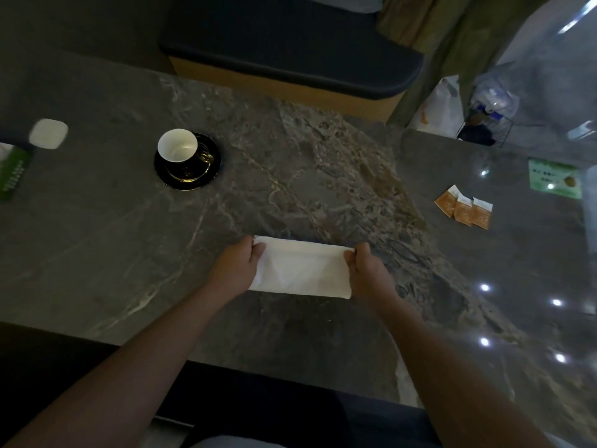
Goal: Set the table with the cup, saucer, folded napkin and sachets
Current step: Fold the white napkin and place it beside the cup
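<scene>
A white napkin [302, 270] lies folded into a wide strip on the dark marble table [290, 163], near the front edge. My left hand [237, 266] pinches its left end and my right hand [366, 270] pinches its right end. A white-lined cup [177, 145] stands on a black saucer [206, 176] with gold trim at the left back. Three orange sachets [465, 208] lie side by side on the table at the right.
A small white square dish [48, 133] and a green packet [13, 171] sit at the far left. A green card [554, 178] lies at the right edge. A cushioned bench [290, 59] stands behind the table, with plastic bags [484, 105] at the right back.
</scene>
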Demonstrator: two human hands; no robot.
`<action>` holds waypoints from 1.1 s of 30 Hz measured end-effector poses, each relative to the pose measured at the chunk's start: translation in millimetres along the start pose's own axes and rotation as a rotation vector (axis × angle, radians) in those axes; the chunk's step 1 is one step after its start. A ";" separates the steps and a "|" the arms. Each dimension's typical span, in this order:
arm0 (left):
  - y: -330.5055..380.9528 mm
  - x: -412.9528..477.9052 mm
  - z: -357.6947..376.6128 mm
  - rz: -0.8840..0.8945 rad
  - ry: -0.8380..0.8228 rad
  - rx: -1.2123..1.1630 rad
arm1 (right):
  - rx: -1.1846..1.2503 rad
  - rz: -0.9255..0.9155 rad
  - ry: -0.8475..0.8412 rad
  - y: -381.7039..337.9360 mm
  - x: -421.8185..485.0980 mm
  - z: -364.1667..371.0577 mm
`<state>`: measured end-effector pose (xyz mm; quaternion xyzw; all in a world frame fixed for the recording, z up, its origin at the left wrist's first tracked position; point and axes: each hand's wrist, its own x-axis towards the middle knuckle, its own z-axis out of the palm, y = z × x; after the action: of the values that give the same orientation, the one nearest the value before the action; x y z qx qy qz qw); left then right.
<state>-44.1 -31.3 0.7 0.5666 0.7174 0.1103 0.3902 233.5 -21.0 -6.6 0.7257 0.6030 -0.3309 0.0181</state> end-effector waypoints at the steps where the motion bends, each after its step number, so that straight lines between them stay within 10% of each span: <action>1: 0.7 2.7 1.2 -0.024 0.008 0.007 | 0.004 0.026 0.000 -1.9 1.9 0.8; 17: 12.9 0.5 5.1 -0.190 0.193 0.275 | 0.228 0.194 0.197 -18.2 -14.9 0.3; 22: 13.7 -25.8 26.5 0.248 0.497 0.279 | -0.030 -0.134 0.472 -19.9 -46.1 17.2; 26: 17.3 -30.7 69.5 0.526 0.219 0.463 | -0.188 -0.440 0.234 -34.1 -44.3 44.5; 33: -4.0 -15.8 74.1 0.385 0.136 0.651 | -0.362 -0.468 0.178 -19.3 -25.5 56.4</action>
<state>4.5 -67.8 -44.6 0.7765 0.6196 -0.0149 0.1135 189.2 -61.7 -30.6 0.5782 0.8021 -0.1485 0.0178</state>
